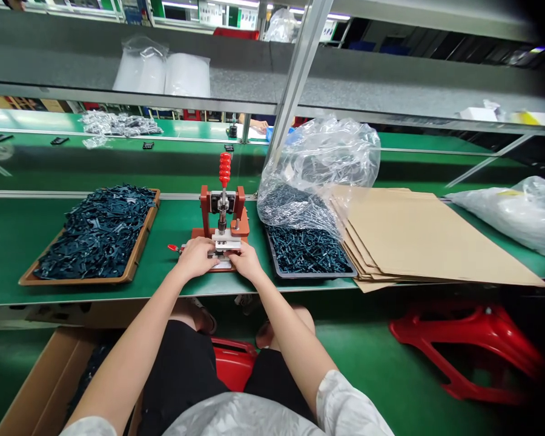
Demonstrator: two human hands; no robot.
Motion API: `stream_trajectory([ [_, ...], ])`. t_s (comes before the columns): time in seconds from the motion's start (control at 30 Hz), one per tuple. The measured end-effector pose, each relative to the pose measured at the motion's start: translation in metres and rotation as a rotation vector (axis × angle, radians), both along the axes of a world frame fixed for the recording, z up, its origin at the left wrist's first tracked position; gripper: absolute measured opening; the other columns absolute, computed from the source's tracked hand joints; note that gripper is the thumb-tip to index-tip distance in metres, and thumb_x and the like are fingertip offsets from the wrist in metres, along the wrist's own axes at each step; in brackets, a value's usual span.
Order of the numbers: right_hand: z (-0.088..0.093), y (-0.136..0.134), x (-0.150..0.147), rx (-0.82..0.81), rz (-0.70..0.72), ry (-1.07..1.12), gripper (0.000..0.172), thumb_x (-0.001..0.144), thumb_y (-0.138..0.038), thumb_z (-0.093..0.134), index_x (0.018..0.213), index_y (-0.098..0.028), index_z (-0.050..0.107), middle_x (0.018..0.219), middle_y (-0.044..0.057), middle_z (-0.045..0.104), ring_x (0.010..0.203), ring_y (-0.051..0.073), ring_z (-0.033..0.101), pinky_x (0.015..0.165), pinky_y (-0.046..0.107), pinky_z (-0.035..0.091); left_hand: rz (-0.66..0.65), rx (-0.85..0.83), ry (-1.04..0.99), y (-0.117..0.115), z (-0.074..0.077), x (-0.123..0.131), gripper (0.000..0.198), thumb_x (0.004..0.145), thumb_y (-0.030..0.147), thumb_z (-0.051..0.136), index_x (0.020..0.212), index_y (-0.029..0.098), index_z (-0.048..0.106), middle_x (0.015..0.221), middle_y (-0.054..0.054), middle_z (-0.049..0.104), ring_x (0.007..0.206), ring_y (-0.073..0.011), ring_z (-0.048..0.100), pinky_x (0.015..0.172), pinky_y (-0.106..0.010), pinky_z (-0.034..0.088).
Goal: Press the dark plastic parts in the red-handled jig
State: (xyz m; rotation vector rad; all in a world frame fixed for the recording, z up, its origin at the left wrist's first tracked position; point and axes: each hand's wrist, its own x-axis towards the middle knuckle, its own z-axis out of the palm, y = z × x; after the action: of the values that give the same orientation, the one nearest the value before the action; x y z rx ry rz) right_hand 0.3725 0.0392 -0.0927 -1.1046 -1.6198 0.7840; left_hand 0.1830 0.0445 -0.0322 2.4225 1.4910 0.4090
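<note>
In front of me on the green bench stands a small hand press (244, 209) with a red ribbed handle (224, 169) pointing up. Under its plunger is a silver metal fixture block (227, 240). My left hand (195, 257) is at the block's left side, its fingers curled in. From the right, my right hand (246, 260) touches the block with bent fingers. Whatever small part lies between the fingertips is hidden. A red-tipped lever (173, 247) sticks out beside my left hand.
A brown tray (134, 257) heaped with dark flat parts lies left. Right of the press, a black tray (309, 275) holds small dark parts, partly under a clear plastic bag (322, 163). Cardboard sheets (427, 236) overhang the bench edge. A red stool (463, 345) stands lower right.
</note>
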Motion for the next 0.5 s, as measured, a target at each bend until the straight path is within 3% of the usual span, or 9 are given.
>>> stream_trajectory([
  [0.33,-0.0019,-0.0033,-0.0048,0.031,-0.092,-0.062,0.019,0.080,-0.015,0.071,0.090,-0.026,0.082,0.108,0.003,0.078,0.099,0.022,0.072,0.094,0.034,0.056,0.004,0.055,0.001,-0.0027,-0.0007,0.0013,0.020,0.076,0.036,0.073,0.090,0.024,0.080,0.116,-0.010,0.074,0.117,-0.0341,0.063,0.103,-0.048,0.048],
  [0.5,-0.0002,-0.0016,-0.0053,0.029,-0.058,-0.067,0.020,0.080,-0.014,0.070,0.091,-0.025,0.082,0.108,0.003,0.077,0.099,0.022,0.072,0.094,0.033,0.055,-0.006,0.070,0.022,-0.0027,-0.0037,0.0005,0.021,0.079,0.036,0.070,0.093,0.023,0.080,0.116,-0.010,0.073,0.117,-0.0338,0.062,0.102,-0.048,0.048],
])
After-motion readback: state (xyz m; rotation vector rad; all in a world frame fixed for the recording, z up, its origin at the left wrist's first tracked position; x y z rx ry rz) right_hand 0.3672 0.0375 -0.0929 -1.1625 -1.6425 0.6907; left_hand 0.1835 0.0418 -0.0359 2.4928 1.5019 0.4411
